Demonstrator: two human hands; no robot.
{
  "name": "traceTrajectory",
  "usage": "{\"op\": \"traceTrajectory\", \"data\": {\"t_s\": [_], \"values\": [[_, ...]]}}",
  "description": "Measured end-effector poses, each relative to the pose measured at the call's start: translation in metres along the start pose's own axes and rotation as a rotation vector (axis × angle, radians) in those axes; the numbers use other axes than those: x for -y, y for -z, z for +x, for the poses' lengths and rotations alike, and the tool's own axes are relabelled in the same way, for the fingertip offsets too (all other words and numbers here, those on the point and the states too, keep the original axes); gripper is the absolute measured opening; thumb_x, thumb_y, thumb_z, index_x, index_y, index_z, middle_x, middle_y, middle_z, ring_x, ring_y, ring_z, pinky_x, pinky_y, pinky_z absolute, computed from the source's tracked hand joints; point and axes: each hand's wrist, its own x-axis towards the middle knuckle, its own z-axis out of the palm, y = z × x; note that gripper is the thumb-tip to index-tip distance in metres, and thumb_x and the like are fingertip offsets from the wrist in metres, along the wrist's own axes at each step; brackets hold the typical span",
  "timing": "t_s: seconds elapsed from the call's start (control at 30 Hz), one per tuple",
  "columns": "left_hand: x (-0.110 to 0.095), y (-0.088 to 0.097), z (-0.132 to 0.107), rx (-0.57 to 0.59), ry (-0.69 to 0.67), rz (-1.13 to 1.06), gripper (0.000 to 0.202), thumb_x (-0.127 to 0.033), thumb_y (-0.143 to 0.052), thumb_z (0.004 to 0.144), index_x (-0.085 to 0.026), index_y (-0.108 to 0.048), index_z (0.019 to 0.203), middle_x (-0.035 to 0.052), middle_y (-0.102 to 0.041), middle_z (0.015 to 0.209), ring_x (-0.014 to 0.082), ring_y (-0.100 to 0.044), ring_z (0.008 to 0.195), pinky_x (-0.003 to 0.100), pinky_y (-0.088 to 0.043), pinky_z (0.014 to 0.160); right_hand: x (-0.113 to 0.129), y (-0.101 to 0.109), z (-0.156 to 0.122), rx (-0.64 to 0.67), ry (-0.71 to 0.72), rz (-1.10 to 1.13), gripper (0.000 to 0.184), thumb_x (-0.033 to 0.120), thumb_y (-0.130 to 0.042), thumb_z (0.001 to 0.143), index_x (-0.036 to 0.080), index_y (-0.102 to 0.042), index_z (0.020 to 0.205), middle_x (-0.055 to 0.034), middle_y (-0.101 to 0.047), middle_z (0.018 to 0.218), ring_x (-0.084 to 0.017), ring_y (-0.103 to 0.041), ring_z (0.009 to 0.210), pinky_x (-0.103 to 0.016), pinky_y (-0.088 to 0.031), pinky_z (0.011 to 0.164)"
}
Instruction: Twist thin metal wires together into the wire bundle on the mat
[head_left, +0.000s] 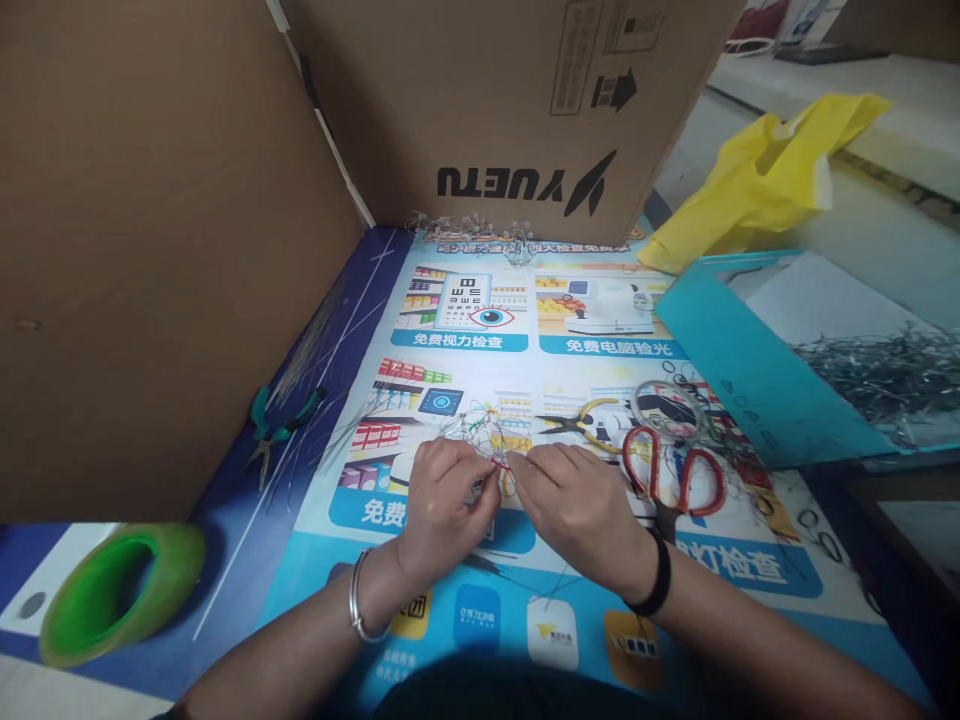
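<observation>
My left hand [444,500] and my right hand [574,500] meet over a printed poster [525,330] that covers the table. Both are closed in a pinch on a small tangle of thin wire [480,428] with a short red piece at the fingertips. A silver bangle sits on my left wrist and a black band on my right. Red-handled scissors [671,480] lie just right of my right hand. Yellow-handled pliers [581,422] lie beyond it.
Large cardboard boxes [517,100] wall the left and back. Green tape roll [112,595] lies near left, teal pliers [274,428] and loose straight wires beside it. A blue tray [750,370] with a heap of wire pieces stands right, a yellow plastic bag [765,180] behind it.
</observation>
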Motion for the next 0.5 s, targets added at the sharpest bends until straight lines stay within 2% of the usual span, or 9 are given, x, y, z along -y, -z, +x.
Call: {"op": "traceTrajectory", "data": {"t_s": [0.23,0.33,0.5], "values": [[0.003,-0.005,-0.003,0.039,-0.053,0.003,0.008,-0.01,-0.059,0.081,-0.017,-0.06,0.083,0.0046,-0.065,0.084,0.0174,-0.056,0.078,0.033,-0.042,0.07,0.001,-0.004,-0.001,-0.051,-0.056,0.129,0.017,0.014,-0.052,0.087,0.013,-0.068,0.087,-0.0055,-0.062,0.07,-0.017,-0.056,0.065,-0.031,-0.042,0.059],[0.006,-0.007,-0.004,0.047,-0.069,0.002,0.013,-0.007,-0.058,0.08,-0.018,-0.06,0.087,0.0054,-0.069,0.092,0.0186,-0.059,0.081,0.035,-0.044,0.072,0.001,-0.01,-0.001,-0.069,-0.147,0.287,0.022,0.014,-0.049,0.088,0.015,-0.068,0.079,-0.0061,-0.064,0.072,-0.016,-0.059,0.067,-0.029,-0.046,0.06],[0.009,-0.008,-0.006,0.096,-0.066,-0.001,0.017,-0.005,-0.056,0.08,-0.017,-0.058,0.092,0.0077,-0.07,0.102,0.021,-0.063,0.089,0.038,-0.048,0.077,-0.002,-0.018,0.0,-0.083,-0.257,0.522,0.022,0.015,-0.049,0.089,0.015,-0.07,0.084,-0.0067,-0.065,0.072,-0.016,-0.061,0.069,-0.028,-0.05,0.063]]}}
